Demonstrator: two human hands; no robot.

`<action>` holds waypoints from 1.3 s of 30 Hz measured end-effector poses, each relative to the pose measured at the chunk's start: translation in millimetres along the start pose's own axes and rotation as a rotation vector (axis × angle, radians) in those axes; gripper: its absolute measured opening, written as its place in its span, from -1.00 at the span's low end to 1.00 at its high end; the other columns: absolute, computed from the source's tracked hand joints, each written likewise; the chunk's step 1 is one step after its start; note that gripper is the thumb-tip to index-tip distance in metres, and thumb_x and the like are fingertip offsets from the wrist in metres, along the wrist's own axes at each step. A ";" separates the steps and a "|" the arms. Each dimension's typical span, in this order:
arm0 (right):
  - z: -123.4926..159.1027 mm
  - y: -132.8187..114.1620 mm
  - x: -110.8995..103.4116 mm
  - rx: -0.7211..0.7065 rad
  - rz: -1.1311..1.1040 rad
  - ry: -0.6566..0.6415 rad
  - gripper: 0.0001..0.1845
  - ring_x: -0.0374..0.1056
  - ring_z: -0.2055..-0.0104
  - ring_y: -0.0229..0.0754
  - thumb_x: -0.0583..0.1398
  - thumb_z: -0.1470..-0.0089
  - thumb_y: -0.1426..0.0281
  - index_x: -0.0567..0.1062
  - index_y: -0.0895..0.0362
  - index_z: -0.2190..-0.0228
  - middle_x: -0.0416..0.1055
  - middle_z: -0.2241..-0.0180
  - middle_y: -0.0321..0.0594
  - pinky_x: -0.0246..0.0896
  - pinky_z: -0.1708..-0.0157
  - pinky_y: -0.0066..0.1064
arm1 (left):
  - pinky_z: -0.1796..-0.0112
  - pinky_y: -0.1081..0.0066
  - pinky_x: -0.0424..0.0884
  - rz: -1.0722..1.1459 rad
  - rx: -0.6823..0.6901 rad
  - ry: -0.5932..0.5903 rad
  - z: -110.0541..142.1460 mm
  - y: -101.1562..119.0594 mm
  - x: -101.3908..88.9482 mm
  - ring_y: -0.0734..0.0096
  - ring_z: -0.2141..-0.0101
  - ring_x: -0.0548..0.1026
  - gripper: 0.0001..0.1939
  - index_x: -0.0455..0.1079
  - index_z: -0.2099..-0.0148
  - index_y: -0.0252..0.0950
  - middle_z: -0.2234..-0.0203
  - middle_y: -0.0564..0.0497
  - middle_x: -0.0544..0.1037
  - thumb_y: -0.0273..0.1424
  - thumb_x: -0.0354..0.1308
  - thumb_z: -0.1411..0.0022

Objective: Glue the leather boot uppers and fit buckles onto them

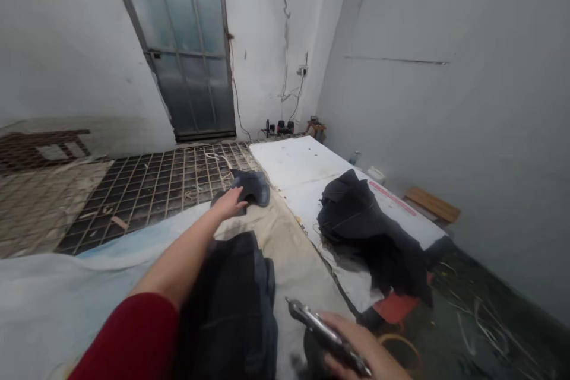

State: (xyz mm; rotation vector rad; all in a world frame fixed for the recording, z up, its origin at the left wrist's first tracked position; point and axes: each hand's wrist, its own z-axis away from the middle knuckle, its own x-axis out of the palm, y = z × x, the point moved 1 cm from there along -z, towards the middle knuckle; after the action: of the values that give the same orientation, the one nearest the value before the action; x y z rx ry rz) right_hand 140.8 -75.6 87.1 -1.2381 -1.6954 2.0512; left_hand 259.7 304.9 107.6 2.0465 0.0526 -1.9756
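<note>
My left hand (229,204) reaches far forward with its fingers stretched out, over or on a small pile of dark, curved fabric pieces (253,186). Whether it touches them I cannot tell. Under my left forearm lies a larger stack of black fabric pieces (231,303) on the beige cloth (289,237). In the lower right, my right hand (356,344) is wrapped round a silver gun-shaped tool (318,325) with a thin nozzle pointing forward and left. Its lower part is blurred.
To the right, a heap of black fabric (365,219) hangs over the edge of a white board (298,166). Beyond the cloth is a wire grid (169,178) with scraps on it. An orange-red thing (396,307) and loose strings (485,326) are at the lower right.
</note>
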 end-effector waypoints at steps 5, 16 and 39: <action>-36.9 -22.5 7.9 -0.039 0.007 -0.129 -0.63 0.38 0.15 -0.08 0.13 0.03 0.33 0.43 0.12 0.13 0.48 0.19 -0.14 0.24 0.12 -0.32 | -0.13 0.26 0.02 0.065 -0.062 0.217 110.8 -39.3 -48.9 0.20 -0.16 0.11 -0.45 0.02 -0.17 -0.43 -0.16 -0.20 0.15 -0.27 -0.10 -0.18; -85.6 -46.8 -8.0 -0.132 0.126 0.020 -0.66 0.35 0.27 -0.10 0.09 0.02 0.28 0.41 0.16 0.20 0.45 0.30 -0.16 0.21 0.24 -0.32 | 0.11 0.06 0.37 0.516 -0.753 0.496 367.9 -47.9 -4.1 0.06 0.09 0.42 -0.51 0.22 0.12 0.20 0.04 0.32 0.40 0.17 -0.03 0.13; -42.9 -27.7 -9.8 -0.132 0.245 -0.207 -0.69 0.36 0.32 -0.09 0.11 0.06 0.32 0.43 0.14 0.22 0.47 0.36 -0.20 0.21 0.29 -0.31 | 0.09 0.23 0.40 0.380 -0.461 0.412 437.6 23.3 65.1 0.21 0.06 0.42 -0.57 0.28 0.00 -0.19 0.05 -0.06 0.45 -0.14 -0.03 -0.11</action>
State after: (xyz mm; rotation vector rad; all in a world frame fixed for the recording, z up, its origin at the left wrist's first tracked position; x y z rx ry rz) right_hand 167.7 -42.3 116.7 -1.3768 -1.8792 2.3108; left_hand -156.6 168.1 42.3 1.9364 0.1740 -1.1690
